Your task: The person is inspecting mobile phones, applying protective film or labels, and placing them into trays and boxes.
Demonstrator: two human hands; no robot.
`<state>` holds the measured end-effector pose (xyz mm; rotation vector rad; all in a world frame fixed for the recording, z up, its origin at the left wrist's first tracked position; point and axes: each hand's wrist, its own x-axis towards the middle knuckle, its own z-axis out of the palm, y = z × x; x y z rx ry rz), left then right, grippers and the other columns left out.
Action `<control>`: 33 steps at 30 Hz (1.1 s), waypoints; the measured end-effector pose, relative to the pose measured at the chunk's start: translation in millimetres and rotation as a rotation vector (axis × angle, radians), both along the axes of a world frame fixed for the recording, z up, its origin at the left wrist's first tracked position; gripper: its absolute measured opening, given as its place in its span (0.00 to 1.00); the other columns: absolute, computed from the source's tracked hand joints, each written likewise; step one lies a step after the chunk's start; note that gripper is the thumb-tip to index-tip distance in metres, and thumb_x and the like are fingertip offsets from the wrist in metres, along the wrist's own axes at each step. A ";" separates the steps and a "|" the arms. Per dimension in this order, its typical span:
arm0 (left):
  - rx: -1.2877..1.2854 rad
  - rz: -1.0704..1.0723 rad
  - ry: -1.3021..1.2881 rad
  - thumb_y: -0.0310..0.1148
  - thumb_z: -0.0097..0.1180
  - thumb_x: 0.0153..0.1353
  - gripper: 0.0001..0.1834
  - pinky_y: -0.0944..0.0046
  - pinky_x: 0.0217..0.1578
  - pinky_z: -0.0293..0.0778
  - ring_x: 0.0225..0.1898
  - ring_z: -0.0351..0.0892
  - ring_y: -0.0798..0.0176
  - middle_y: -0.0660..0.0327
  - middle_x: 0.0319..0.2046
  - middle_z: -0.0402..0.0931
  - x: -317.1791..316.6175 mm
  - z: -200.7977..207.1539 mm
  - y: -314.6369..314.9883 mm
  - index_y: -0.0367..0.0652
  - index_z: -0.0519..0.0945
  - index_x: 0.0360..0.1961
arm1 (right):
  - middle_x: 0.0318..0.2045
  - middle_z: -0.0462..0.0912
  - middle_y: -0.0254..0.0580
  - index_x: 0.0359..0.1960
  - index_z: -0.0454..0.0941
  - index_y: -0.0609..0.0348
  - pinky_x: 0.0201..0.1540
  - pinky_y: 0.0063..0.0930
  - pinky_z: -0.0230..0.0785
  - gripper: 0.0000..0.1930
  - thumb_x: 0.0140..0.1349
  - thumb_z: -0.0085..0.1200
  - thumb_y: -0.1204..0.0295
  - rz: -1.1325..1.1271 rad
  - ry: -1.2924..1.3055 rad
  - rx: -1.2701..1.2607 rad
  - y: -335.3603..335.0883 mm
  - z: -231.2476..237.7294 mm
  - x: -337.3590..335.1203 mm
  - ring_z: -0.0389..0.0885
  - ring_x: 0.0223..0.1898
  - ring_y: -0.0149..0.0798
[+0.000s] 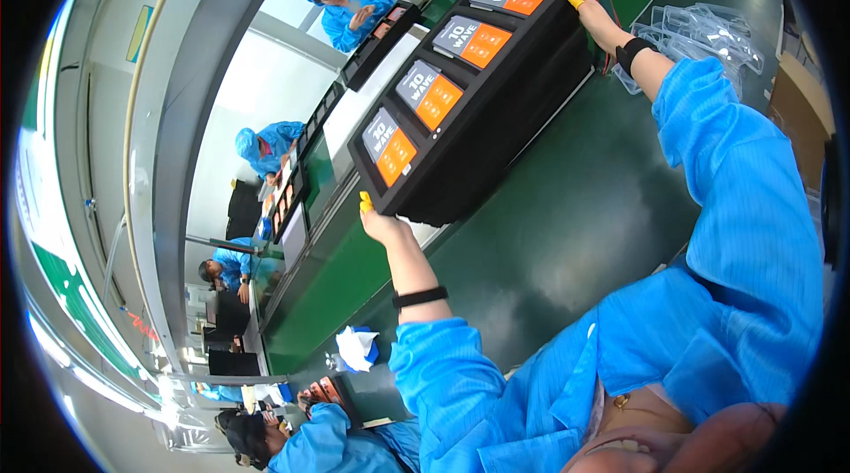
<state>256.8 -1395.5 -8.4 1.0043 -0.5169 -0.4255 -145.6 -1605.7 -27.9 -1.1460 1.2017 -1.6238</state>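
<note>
A long black tray (512, 119) is held up at a slant between my two hands, above the green work surface. Several flat grey-and-orange packs (430, 94) lie in a row in its recesses, one per recess. At the tray's near-left end is my left hand (382, 223), gripping the corner, with a yellow finger cover on a fingertip. My right hand (598, 23) grips the far-right end, also with yellow on its fingertips. Parts of the fingers of both hands are hidden behind the tray. Dark bands circle both wrists.
Clear plastic pieces (704, 41) lie piled on the right of the green bench (558, 234). A white-and-blue packet (357, 349) sits at lower left. Beyond a conveyor line, co-workers in blue (354, 17) handle similar trays. Another person (310, 438) works close by at lower left.
</note>
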 end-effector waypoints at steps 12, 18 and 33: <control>0.083 0.081 0.228 0.31 0.35 0.56 0.12 0.66 0.31 0.69 0.34 0.71 0.60 0.59 0.34 0.69 22.3 -65.8 13.7 0.40 0.67 0.40 | 0.38 0.72 0.36 0.46 0.67 0.61 0.39 0.19 0.63 0.15 0.59 0.39 0.69 -0.150 -0.102 -0.030 193.3 -42.5 -91.5 0.70 0.37 0.28; 0.175 0.067 0.068 0.30 0.32 0.55 0.11 0.60 0.38 0.63 0.35 0.69 0.66 0.63 0.34 0.68 -3.1 -16.5 19.3 0.44 0.67 0.36 | 0.37 0.72 0.36 0.43 0.68 0.62 0.44 0.20 0.58 0.15 0.60 0.37 0.65 -0.533 -0.202 -0.227 352.9 -28.6 -329.0 0.68 0.41 0.28; 0.270 0.147 -0.223 0.24 0.44 0.50 0.12 0.64 0.35 0.69 0.34 0.69 0.61 0.53 0.33 0.68 8.3 -21.9 32.1 0.31 0.70 0.37 | 0.25 0.76 0.38 0.33 0.72 0.62 0.31 0.24 0.65 0.09 0.52 0.48 0.70 -0.239 0.453 0.329 275.7 -32.1 -183.4 0.73 0.28 0.29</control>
